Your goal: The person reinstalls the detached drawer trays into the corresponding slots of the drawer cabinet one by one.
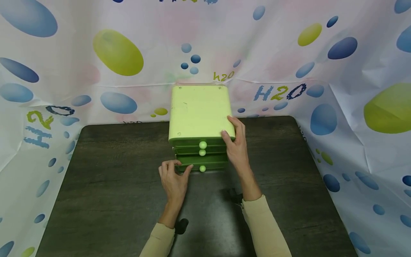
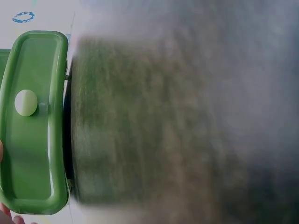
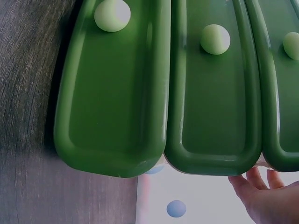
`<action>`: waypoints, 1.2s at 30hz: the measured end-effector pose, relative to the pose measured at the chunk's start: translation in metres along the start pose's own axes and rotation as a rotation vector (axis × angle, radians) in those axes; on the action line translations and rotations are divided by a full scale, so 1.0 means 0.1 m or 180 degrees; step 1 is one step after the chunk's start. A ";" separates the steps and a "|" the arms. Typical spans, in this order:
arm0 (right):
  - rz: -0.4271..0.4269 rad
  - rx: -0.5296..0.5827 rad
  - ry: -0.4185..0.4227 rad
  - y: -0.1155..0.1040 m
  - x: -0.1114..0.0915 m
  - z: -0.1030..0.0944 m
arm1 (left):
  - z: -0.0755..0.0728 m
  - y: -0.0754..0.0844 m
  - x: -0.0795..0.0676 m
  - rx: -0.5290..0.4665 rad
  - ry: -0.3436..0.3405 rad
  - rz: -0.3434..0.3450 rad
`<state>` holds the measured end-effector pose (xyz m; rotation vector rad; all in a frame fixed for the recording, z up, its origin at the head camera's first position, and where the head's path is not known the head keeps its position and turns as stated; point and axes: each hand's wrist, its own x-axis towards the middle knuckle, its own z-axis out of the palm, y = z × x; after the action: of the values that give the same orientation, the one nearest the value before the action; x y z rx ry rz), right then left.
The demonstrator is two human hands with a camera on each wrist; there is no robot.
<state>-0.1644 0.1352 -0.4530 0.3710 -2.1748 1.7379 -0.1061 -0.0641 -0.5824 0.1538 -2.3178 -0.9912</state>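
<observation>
A small light-green chest of drawers [image 1: 200,110] with darker green drawer fronts and round pale knobs stands at the table's far side. Its bottom drawer [image 1: 216,165] is pulled out further than the ones above. My left hand [image 1: 173,182] holds that drawer by its left front corner, thumb at the front and fingers at the side. The right hand [image 1: 239,151] grips the chest's upper right front corner, with thumb and a fingertip over the top. In the right wrist view, the fingers [image 3: 256,178] lie against the chest's side, beside the drawer fronts.
The dark wood-grain table [image 1: 122,200] extends to both sides and in front of the chest. Close behind the chest is a white backdrop [image 1: 154,32] with blue and green spots, which also runs along both sides of the table.
</observation>
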 end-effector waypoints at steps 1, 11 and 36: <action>-0.0002 0.0008 0.0000 0.00 0.00 0.00 | 0.00 0.00 0.00 0.0001 0.0006 0.0006; -0.0048 0.0041 -0.0020 0.00 0.00 0.00 | 0.05 -0.01 0.04 0.0002 0.0083 -0.0065; -0.0097 -0.0115 0.0057 -0.04 0.05 0.02 | 0.10 0.00 0.14 0.0012 0.0110 -0.0245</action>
<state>-0.1673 0.1329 -0.4481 0.3761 -2.1737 1.6772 -0.1234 -0.0629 -0.5809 0.2616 -2.2974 -1.0139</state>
